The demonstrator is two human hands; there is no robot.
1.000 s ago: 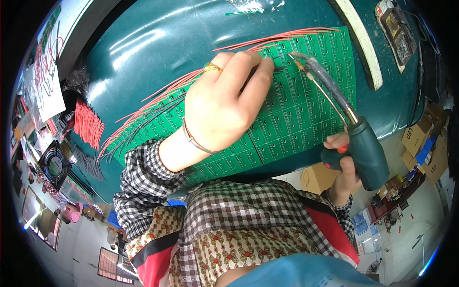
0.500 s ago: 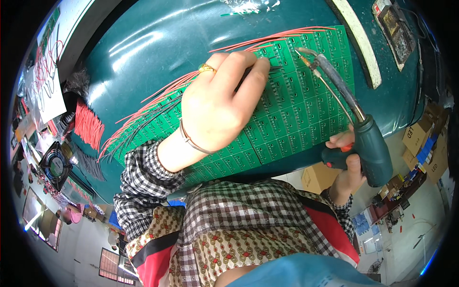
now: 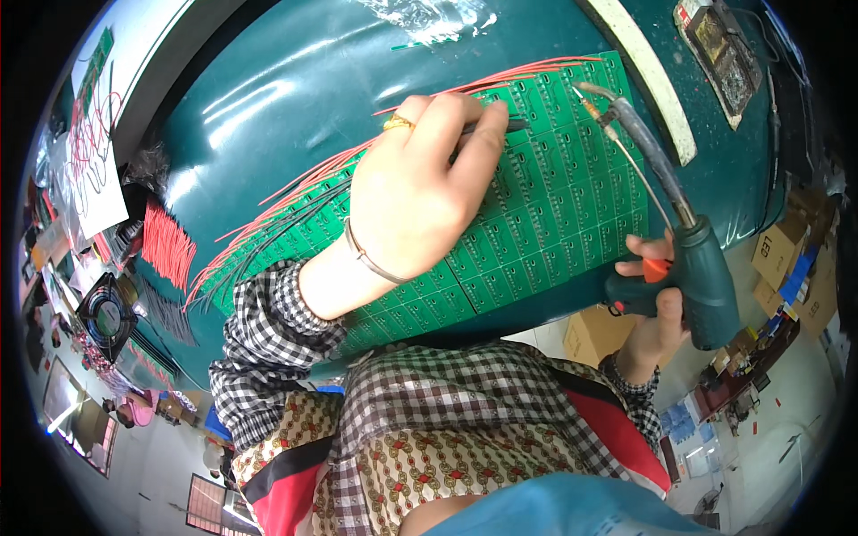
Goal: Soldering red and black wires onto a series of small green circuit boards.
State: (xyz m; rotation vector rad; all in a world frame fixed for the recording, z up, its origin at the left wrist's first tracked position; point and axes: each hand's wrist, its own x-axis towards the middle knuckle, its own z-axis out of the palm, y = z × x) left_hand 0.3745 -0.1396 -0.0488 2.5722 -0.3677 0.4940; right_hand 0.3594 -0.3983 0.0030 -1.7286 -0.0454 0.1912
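My left hand (image 3: 420, 183) is over a large green panel of circuit boards (image 3: 536, 210), fingers pinched on a bunch of black wires. The ends of these black wires (image 3: 517, 124) stick out past the fingertips; the rest is hidden by the hand. Wrapped around the grip of a dark green soldering gun (image 3: 704, 277) is my right hand (image 3: 660, 299), with fingers beside its orange trigger. The gun's tip (image 3: 579, 89) hangs above the panel's upper right part. Red wires (image 3: 299, 189) lie along the panel's far and left edges, black ones beside them.
Bundles of red wires (image 3: 168, 246) and black wires (image 3: 167, 311) lie at the table's left, near a black fan (image 3: 105, 314). A pale curved strip (image 3: 657, 85) crosses the right side. Beyond it is a stained soldering tray (image 3: 724, 67). Cardboard boxes (image 3: 779, 248) stand lower right.
The soldering gun's tip has shifted right across the panel, and more of its trigger shows between the fingers. My left hand stays closed on the black wires. The whole view has shifted slightly.
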